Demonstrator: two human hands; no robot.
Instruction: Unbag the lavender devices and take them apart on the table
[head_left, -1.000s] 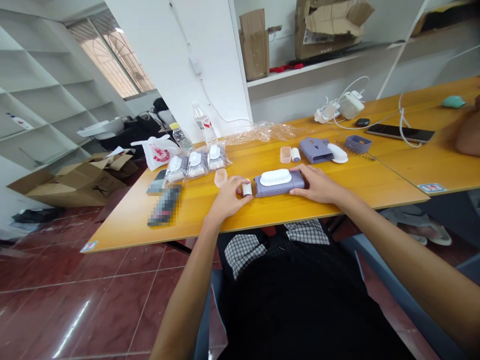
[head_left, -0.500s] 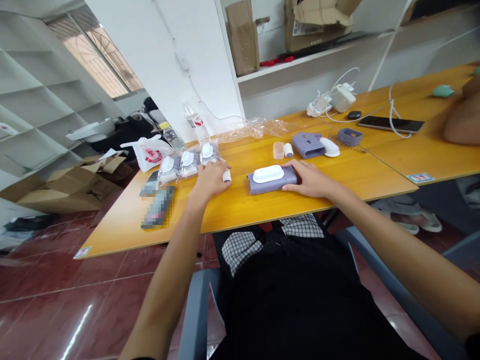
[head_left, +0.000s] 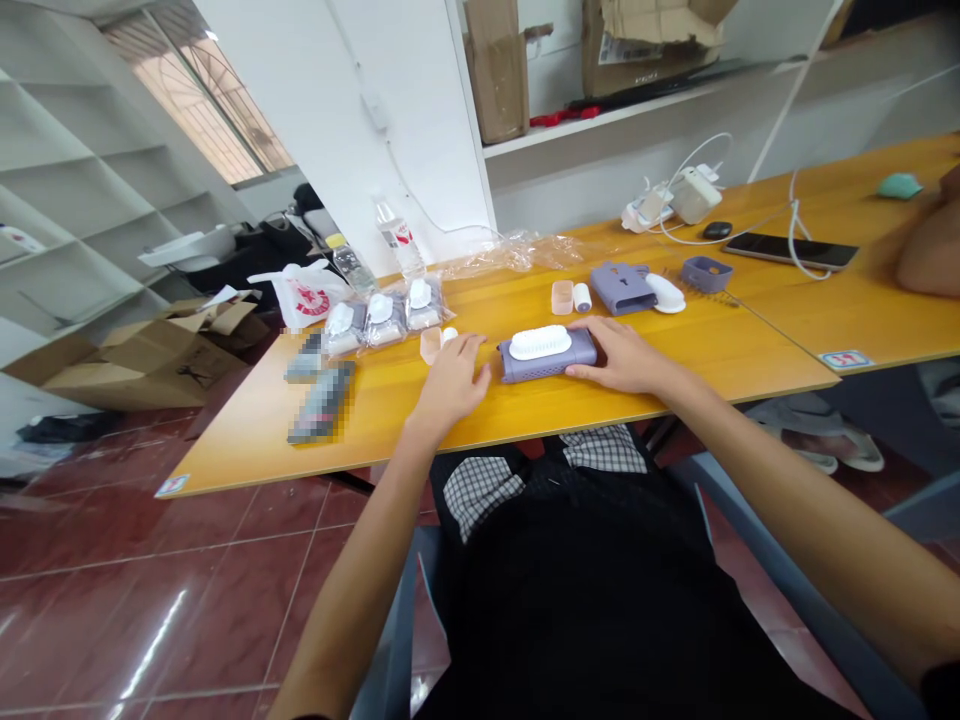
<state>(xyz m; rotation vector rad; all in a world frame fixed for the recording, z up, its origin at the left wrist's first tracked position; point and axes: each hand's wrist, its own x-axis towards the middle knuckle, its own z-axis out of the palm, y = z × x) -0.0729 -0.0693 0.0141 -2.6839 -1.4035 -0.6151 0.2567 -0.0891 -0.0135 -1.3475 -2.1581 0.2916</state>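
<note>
While the right hand grips a purple case, brush already on top, the open left hand nears a white roller; another case lies apart.

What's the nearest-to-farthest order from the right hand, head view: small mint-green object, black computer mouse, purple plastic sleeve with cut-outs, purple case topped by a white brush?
From the right hand:
1. Purple case: in its grip, on its left.
2. Purple sleeve: just beyond it.
3. Black mouse: farther back, right.
4. Mint-green object: far right.
</note>
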